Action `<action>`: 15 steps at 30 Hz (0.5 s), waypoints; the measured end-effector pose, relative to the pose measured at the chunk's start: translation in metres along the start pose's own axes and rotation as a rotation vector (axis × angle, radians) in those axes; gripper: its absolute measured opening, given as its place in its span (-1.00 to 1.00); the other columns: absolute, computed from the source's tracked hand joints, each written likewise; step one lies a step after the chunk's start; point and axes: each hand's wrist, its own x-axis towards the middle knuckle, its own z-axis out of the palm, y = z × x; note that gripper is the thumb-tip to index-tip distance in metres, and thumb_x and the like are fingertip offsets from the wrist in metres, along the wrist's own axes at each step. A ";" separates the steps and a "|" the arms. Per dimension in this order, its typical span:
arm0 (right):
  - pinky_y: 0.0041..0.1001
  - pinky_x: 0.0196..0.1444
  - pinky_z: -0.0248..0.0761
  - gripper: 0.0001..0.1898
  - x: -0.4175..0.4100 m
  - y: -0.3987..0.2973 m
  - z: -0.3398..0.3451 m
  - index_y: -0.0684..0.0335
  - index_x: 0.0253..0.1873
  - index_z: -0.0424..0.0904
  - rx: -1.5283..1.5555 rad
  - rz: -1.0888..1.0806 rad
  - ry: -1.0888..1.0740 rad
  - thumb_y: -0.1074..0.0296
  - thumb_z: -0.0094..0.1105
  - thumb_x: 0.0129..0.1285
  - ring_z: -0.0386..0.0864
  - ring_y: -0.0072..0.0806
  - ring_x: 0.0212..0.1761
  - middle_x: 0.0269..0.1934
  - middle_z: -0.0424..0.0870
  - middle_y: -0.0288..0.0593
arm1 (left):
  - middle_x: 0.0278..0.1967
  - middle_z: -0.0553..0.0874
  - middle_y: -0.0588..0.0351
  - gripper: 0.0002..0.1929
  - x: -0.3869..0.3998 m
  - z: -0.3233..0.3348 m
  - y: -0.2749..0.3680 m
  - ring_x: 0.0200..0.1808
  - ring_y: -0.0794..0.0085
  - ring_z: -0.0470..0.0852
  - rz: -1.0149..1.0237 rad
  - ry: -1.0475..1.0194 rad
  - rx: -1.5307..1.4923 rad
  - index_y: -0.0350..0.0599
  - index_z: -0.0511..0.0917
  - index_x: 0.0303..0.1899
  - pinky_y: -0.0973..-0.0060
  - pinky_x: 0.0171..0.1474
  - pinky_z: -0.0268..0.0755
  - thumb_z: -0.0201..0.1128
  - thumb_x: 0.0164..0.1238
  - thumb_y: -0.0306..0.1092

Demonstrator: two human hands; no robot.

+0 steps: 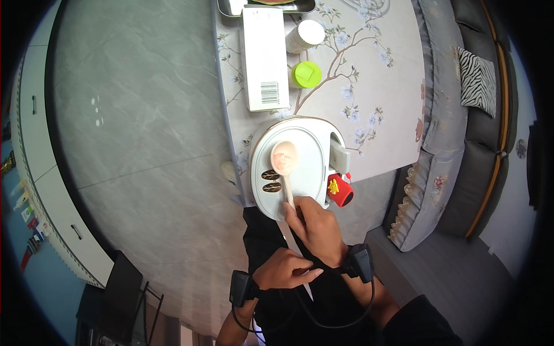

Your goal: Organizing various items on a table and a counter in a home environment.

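Note:
My right hand [318, 229] grips the handle end of a pale spoon [284, 158], between thumb and fingers. The spoon's round bowl, with a pinkish patch in it, is over the flat top of a white oval organizer box [309, 173]. Two brown leaf-shaped ornaments [271, 187] lie beside the handle. Below, close to my right wrist, my left hand [285, 269] is loosely curled, thumb apart from the fingers, with nothing visible in it. In the organizer's side compartment stand a white object [339, 158] and a red item with a yellow figure [340, 190].
On the flowered tablecloth [368, 86] beyond the organizer are a long white carton [265, 56], a white-lidded jar [310, 33], a green-lidded container [307, 74] and a metal tray [233, 8]. A covered sofa [437, 129] stands right; white cabinets [39, 108] stand left. Black cables hang from both wrists.

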 end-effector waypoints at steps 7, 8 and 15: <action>-0.26 -0.61 0.39 -0.79 0.006 -0.001 0.004 0.34 -0.26 0.45 -0.059 -0.029 0.014 0.30 0.16 0.34 0.54 -0.06 -0.59 -0.49 0.50 0.00 | -0.79 0.31 0.07 -0.57 0.003 -0.005 -0.003 -0.76 0.29 0.27 0.018 0.004 -0.062 -0.25 0.28 -0.71 0.39 -0.60 0.09 0.28 0.25 -0.33; -0.26 -0.61 0.39 -0.79 0.007 -0.001 0.005 0.34 -0.26 0.45 -0.059 -0.028 0.014 0.30 0.16 0.34 0.54 -0.06 -0.59 -0.49 0.50 0.00 | -0.79 0.31 0.07 -0.57 0.003 -0.007 -0.003 -0.76 0.30 0.26 0.017 0.008 -0.054 -0.25 0.29 -0.71 0.39 -0.60 0.09 0.28 0.25 -0.34; -0.36 -0.60 0.41 -0.79 0.009 0.000 0.013 0.31 -0.28 0.51 -0.110 0.010 0.038 0.28 0.23 0.30 0.57 -0.21 -0.65 -0.53 0.58 -0.06 | -0.77 0.35 0.09 -0.65 0.003 -0.011 -0.009 -0.75 0.34 0.29 0.029 -0.004 -0.017 -0.26 0.36 -0.66 0.41 -0.59 0.11 0.27 0.24 -0.38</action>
